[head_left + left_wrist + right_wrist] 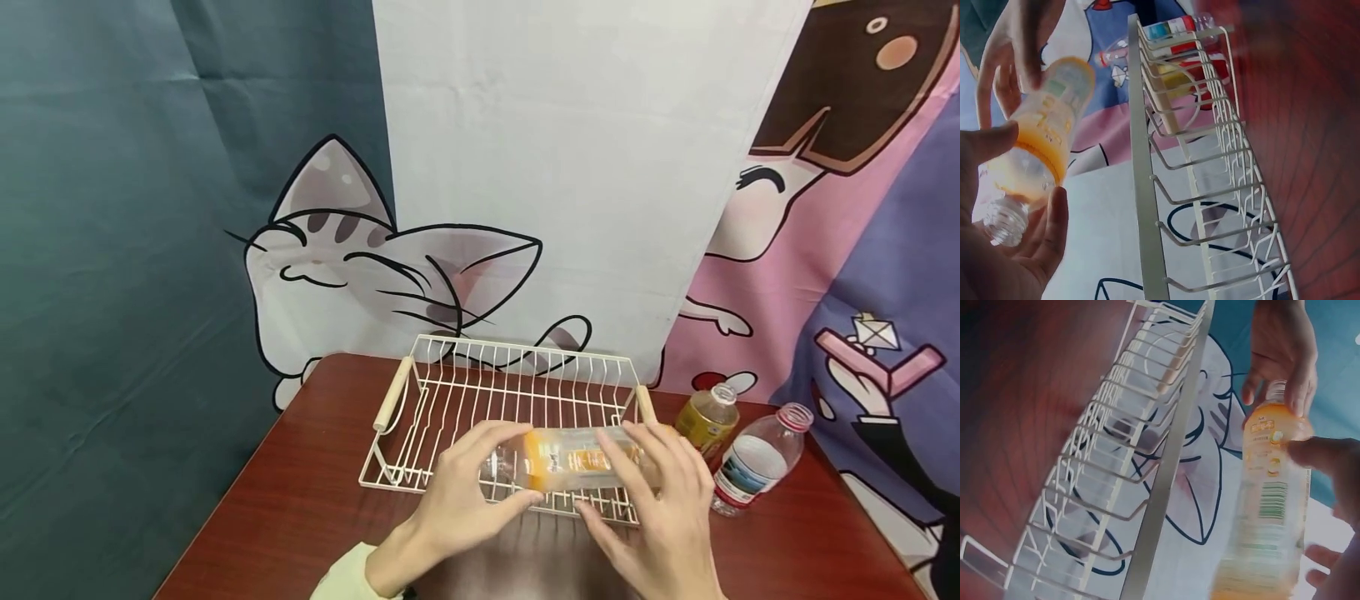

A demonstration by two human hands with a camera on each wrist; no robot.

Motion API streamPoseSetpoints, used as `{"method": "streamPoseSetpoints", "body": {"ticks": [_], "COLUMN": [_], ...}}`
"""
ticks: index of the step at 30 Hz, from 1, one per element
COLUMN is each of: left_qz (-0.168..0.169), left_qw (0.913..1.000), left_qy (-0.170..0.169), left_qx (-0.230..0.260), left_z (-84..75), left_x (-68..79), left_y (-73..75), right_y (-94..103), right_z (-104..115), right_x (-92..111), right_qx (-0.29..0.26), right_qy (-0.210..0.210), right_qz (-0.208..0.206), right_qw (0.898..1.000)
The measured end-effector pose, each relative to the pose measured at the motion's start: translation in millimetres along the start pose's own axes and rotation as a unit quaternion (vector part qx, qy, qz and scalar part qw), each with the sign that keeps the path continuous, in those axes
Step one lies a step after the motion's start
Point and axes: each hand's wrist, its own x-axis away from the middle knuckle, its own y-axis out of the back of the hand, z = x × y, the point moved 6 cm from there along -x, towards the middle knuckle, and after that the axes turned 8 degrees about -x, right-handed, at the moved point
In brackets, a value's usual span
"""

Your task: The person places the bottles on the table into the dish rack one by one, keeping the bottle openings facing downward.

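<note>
A clear plastic bottle (577, 460) with an orange-trimmed label lies sideways in the air above the front of a white wire rack (480, 387). My left hand (468, 492) holds it near the neck, thumb on one side and fingers on the other. Around the base end is my right hand (660, 500), its fingers stretched along the bottle and its thumb apart from it below. In the right wrist view, the bottle (1269, 500) shows a green barcode, with the neck toward the left hand (1282, 350). The left wrist view shows the bottle's clear screw-top end (1007, 222).
Right of the rack, a bottle with yellow contents (705, 421) and a clear bottle with a red-and-blue label (757, 462) stand on the reddish-brown table (285, 492). The rack has wooden handles (393, 393) at its ends. A cartoon-printed curtain (525, 167) hangs behind.
</note>
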Motion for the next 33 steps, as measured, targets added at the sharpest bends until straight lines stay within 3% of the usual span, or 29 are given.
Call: {"method": "streamPoseSetpoints", "body": {"ticks": [4, 7, 9, 12, 14, 17, 19, 22, 28, 33], "left_qz": [-0.001, 0.011, 0.026, 0.054, 0.069, 0.082, 0.084, 0.085, 0.084, 0.082], "left_qw": [0.9922, 0.9754, 0.9592, 0.9307, 0.9112, 0.8949, 0.8926, 0.8912, 0.8947, 0.9006], "left_qy": [0.109, 0.167, 0.192, 0.221, 0.239, 0.261, 0.268, 0.275, 0.275, 0.274], "left_qx": [0.061, 0.144, 0.206, 0.287, 0.328, 0.353, 0.352, 0.351, 0.342, 0.327], "left_z": [8.9, 12.9, 14.5, 15.4, 15.5, 15.8, 15.9, 15.7, 15.5, 15.8], "left_x": [4.4, 7.1, 7.7, 8.7, 10.1, 12.4, 13.1, 13.6, 14.5, 14.7], "left_y": [5.0, 5.5, 3.6, -1.6, -5.4, -9.4, -11.0, -12.9, -15.2, -15.6], "right_y": [13.1, 19.5, 19.8, 16.0, 11.1, 1.5, -5.0, -12.3, -23.8, -30.4], "right_z": [3.7, -4.1, -13.2, -27.1, -33.9, -39.9, -41.5, -41.2, -40.5, -41.1], "right_x": [-7.6, -3.1, 3.0, 11.4, 14.2, 15.4, 15.9, 16.4, 13.1, 5.3], "right_qx": [-0.036, -0.127, -0.227, -0.383, -0.447, -0.482, -0.485, -0.473, -0.461, -0.453], "right_qy": [-0.055, -0.113, -0.150, -0.214, -0.272, -0.368, -0.416, -0.455, -0.493, -0.492], "right_qz": [-0.117, -0.195, -0.234, -0.260, -0.252, -0.204, -0.173, -0.152, -0.154, -0.158], "right_qw": [0.991, 0.966, 0.934, 0.860, 0.814, 0.768, 0.750, 0.739, 0.721, 0.727]}}
